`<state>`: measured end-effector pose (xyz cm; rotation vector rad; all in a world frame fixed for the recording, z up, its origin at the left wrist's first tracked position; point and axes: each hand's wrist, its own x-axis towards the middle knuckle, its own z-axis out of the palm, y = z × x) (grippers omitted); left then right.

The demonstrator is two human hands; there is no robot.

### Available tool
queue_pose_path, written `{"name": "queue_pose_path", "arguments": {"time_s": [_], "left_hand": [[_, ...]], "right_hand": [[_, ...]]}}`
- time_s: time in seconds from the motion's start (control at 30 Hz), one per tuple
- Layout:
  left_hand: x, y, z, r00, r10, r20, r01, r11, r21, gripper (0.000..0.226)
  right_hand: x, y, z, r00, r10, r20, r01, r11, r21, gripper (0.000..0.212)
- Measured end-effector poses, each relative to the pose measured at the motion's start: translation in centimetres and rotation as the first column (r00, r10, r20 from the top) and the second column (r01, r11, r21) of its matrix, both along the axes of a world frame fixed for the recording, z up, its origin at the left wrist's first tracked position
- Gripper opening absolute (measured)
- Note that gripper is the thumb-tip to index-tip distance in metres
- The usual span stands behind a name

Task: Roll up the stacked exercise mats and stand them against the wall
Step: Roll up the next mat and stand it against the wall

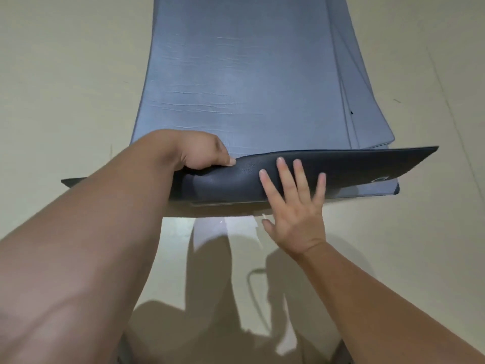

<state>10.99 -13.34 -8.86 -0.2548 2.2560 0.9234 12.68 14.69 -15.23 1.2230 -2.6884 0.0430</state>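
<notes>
**Desk:** What are you seeing of the mats?

**Operator:** I am looking at a stack of flat blue-grey foam exercise mats (367, 119) lying on a smooth, pale beige floor (65, 74). Their rounded edges are fanning out on the right. The top mat (236, 74) is showing a fine grained surface with thin cross creases.

**Desk:** And its near end?

**Operator:** It is curling up and over as a flap (367, 164), exposing a darker, smoother, leathery underside. A small pale emblem (379, 179) is showing near the flap's right corner.

**Desk:** The hands?

**Operator:** The left hand (202, 153) is grasping the top mat by the flap's upper edge, with the fingers curling behind it and the thumb pressing on the front. The right hand (294, 206) is lying flat on the dark underside with its fingers straight and spread. Its thumb is hanging below the lower edge, over the floor.
</notes>
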Motion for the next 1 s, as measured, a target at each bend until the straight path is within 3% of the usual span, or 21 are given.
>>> {"name": "queue_pose_path", "arguments": {"time_s": [0.17,0.27,0.33,0.4,0.47,0.5,0.57,0.63,0.7,0.8,1.0], "left_hand": [[1.2,0.2,-2.1,0.996,0.052,0.075,-0.052,0.999,0.004,0.047],[1.3,0.7,-2.5,0.997,0.031,0.069,-0.027,0.998,-0.054,0.048],[0.7,1.5,-2.5,1.0,0.005,0.014,-0.003,0.983,-0.184,0.042],[0.7,2.9,-3.1,0.991,-0.031,-0.13,-0.028,0.9,-0.436,0.03],[1.9,5.2,-4.2,0.922,-0.121,-0.368,-0.155,0.757,-0.635,0.022],[2.9,6.5,-5.0,0.863,-0.182,-0.471,-0.208,0.722,-0.66,0.021],[5.4,8.8,-6.9,0.766,-0.255,-0.591,-0.227,0.752,-0.619,0.035],[8.0,10.5,-8.7,0.853,-0.241,-0.462,-0.113,0.78,-0.616,0.063],[9.9,11.1,-10.0,0.93,-0.24,-0.278,-0.007,0.745,-0.667,0.083],[10.4,10.4,-11.2,0.946,-0.206,-0.251,-0.017,0.741,-0.672,0.076],[8.5,9.0,-12.2,0.98,-0.016,-0.196,-0.091,0.849,-0.521,0.06]], "right_hand": [[-1.6,-1.3,-0.4,0.999,0.038,-0.019,-0.039,0.998,-0.052,0.07],[-2.2,-1.2,-1.7,0.998,0.051,0.025,-0.052,0.999,0.008,0.07],[-2.8,-1.4,-2.0,0.989,0.008,0.151,-0.032,0.987,0.159,0.084],[-3.5,-1.6,-2.3,0.946,-0.083,0.312,-0.031,0.938,0.345,0.089],[-3.9,-1.8,-2.9,0.904,-0.159,0.396,-0.018,0.913,0.408,0.082],[-4.0,-1.9,-3.1,0.894,-0.179,0.41,-0.005,0.912,0.41,0.081],[-4.0,-2.2,-3.6,0.882,-0.211,0.422,0.017,0.909,0.417,0.081],[-3.9,-2.5,-4.1,0.876,-0.22,0.43,0.016,0.903,0.429,0.085],[-3.7,-2.6,-4.4,0.875,-0.205,0.439,-0.007,0.901,0.434,0.087],[-3.6,-2.5,-4.4,0.866,-0.189,0.464,-0.032,0.904,0.427,0.083],[-3.2,-0.1,-5.8,0.933,-0.13,0.334,0.04,0.964,0.264,0.075]]}}
